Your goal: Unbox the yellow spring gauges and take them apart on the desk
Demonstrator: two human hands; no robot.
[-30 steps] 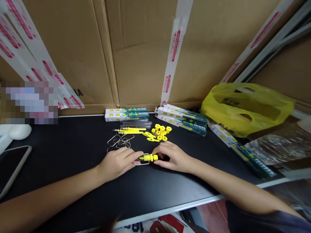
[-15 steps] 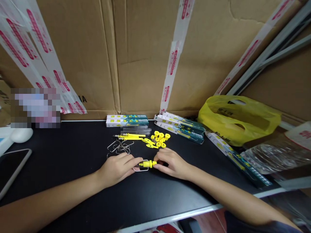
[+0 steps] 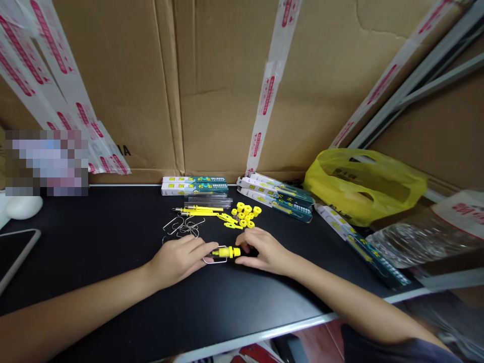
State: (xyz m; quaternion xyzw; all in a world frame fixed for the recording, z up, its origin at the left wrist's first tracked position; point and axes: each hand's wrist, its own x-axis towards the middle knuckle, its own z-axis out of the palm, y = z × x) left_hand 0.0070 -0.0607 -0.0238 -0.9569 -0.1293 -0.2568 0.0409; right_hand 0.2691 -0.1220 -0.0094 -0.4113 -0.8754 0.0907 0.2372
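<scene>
My left hand (image 3: 185, 258) is closed around the clear tube of a spring scale (image 3: 226, 252), which lies sideways with its yellow end pointing right. A bent wire hook (image 3: 215, 262) loops out beside that end. My right hand (image 3: 262, 252) is at the yellow end, thumb and forefinger parted on either side of its tip; whether they touch it is hard to tell. Beyond the hands lie loose wire hooks (image 3: 181, 228), yellow rods with metal tips (image 3: 204, 213), clear tubes (image 3: 207, 201), and a cluster of yellow caps (image 3: 247, 210) near small flat yellow pieces (image 3: 229, 220).
Printed boxes (image 3: 194, 185) and more boxes (image 3: 280, 196) line the back of the black table (image 3: 124, 322). Toward the right are a yellow plastic bag (image 3: 363, 186), another box (image 3: 363, 247) and a clear plastic package (image 3: 419, 242). A phone (image 3: 17, 257) lies at the left.
My right thumb and forefinger have loosened from the yellow end of the spring scale and spread apart. My left hand keeps its hold. The view has shifted slightly.
</scene>
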